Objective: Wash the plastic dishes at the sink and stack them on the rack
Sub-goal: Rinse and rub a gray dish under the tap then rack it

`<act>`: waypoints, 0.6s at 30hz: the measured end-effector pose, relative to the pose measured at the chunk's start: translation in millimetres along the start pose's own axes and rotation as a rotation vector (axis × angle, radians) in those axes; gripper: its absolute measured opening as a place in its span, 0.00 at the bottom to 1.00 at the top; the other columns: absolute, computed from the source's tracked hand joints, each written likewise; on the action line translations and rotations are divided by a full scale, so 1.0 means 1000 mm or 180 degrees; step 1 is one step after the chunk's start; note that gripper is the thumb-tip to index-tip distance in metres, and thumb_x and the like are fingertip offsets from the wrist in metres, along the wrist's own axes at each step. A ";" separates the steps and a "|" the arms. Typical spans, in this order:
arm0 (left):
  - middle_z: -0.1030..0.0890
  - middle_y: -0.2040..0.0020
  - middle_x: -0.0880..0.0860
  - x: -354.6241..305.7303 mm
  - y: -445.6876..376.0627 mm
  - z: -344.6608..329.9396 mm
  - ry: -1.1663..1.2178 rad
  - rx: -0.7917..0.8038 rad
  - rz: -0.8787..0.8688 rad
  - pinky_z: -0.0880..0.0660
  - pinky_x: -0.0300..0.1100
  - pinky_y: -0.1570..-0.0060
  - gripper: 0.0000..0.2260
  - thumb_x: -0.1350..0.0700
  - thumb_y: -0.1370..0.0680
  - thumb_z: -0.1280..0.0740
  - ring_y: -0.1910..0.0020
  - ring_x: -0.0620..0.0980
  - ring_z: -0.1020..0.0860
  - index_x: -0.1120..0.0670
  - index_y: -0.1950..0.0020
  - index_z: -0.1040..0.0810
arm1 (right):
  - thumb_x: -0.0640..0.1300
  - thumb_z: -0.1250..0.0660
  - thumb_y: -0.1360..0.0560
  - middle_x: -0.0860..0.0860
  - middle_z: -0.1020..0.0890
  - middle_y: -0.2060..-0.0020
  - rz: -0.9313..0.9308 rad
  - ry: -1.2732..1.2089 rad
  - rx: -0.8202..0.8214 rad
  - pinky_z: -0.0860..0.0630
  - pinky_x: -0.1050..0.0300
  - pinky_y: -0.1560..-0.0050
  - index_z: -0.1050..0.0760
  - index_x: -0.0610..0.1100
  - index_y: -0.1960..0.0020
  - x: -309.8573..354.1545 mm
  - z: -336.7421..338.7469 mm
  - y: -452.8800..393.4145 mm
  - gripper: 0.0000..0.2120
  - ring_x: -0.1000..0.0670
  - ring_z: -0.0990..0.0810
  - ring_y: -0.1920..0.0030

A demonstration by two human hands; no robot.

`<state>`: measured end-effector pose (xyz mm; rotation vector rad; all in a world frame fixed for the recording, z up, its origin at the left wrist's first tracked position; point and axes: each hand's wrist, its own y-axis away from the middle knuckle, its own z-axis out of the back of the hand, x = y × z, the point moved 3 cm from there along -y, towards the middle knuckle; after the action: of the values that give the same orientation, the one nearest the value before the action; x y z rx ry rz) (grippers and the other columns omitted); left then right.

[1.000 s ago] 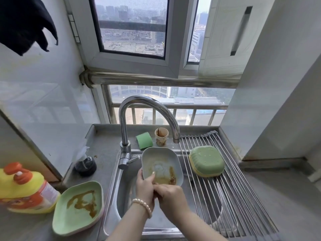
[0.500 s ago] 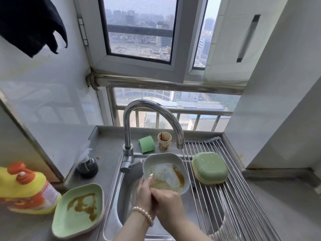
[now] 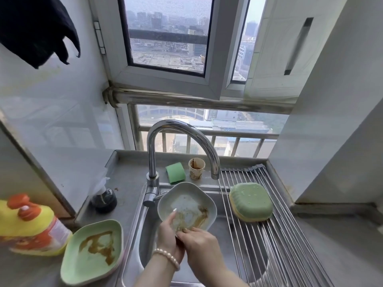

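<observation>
A grey-green plastic dish [image 3: 187, 204] smeared with brown sauce is held tilted over the sink [image 3: 149, 235], just below the tap [image 3: 182, 133]. My left hand [image 3: 169, 235] grips its near-left rim, thumb on the inside. The fingers of my right hand [image 3: 199, 243] press on the dish's lower inside by the brown smear. A second dirty light-green dish [image 3: 93, 251] lies on the counter at the left. Upside down on the wire rack [image 3: 275, 241] lie stacked clean dishes [image 3: 250, 201], green over yellow.
A yellow detergent bottle [image 3: 29, 226] with an orange cap stands at the far left. A dark soap dispenser [image 3: 103, 199], a green sponge [image 3: 175, 172] and a stained paper cup [image 3: 196, 168] sit behind the sink. A wall rises at the right of the rack.
The dish has turned a little in my hands and the brown smear has spread across its lower right. The view has shifted slightly; both hands stay on the dish.
</observation>
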<state>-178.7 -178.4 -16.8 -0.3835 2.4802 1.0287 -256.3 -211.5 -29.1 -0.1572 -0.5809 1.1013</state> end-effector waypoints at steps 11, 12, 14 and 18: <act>0.19 0.45 0.66 -0.002 -0.005 0.003 -0.0338 -0.0050 0.0378 0.26 0.54 0.42 0.23 0.50 0.20 0.45 0.44 0.63 0.22 0.67 0.39 0.24 | 0.60 0.34 0.31 0.42 0.46 0.23 -0.0547 0.0981 0.1651 0.65 0.46 0.25 0.47 0.39 0.23 -0.021 0.012 -0.004 0.46 0.43 0.48 0.23; 0.19 0.46 0.66 -0.002 -0.005 0.001 -0.0279 -0.0042 0.0388 0.26 0.54 0.44 0.23 0.49 0.20 0.44 0.45 0.63 0.21 0.68 0.40 0.24 | 0.58 0.36 0.28 0.44 0.51 0.22 -0.0404 0.0748 0.1737 0.68 0.49 0.26 0.52 0.42 0.22 -0.014 0.011 -0.006 0.43 0.44 0.53 0.23; 0.18 0.51 0.65 -0.007 -0.007 0.001 -0.0293 -0.0063 0.0394 0.25 0.53 0.51 0.24 0.47 0.20 0.44 0.51 0.63 0.21 0.68 0.41 0.24 | 0.53 0.37 0.26 0.48 0.44 0.23 0.0012 0.0328 0.1608 0.62 0.51 0.26 0.43 0.46 0.24 -0.006 0.013 -0.004 0.34 0.45 0.47 0.23; 0.19 0.47 0.68 -0.014 -0.007 0.004 -0.0535 0.0035 0.0612 0.25 0.54 0.52 0.29 0.42 0.19 0.48 0.49 0.65 0.21 0.67 0.41 0.24 | 0.58 0.27 0.38 0.59 0.18 0.46 0.0250 0.0523 0.1364 0.33 0.56 0.31 0.18 0.53 0.52 -0.031 0.028 0.004 0.17 0.55 0.19 0.44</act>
<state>-162.3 -178.9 -17.1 -0.0521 2.4039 1.0739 -284.2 -240.7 -18.2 0.1023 -0.1847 1.2514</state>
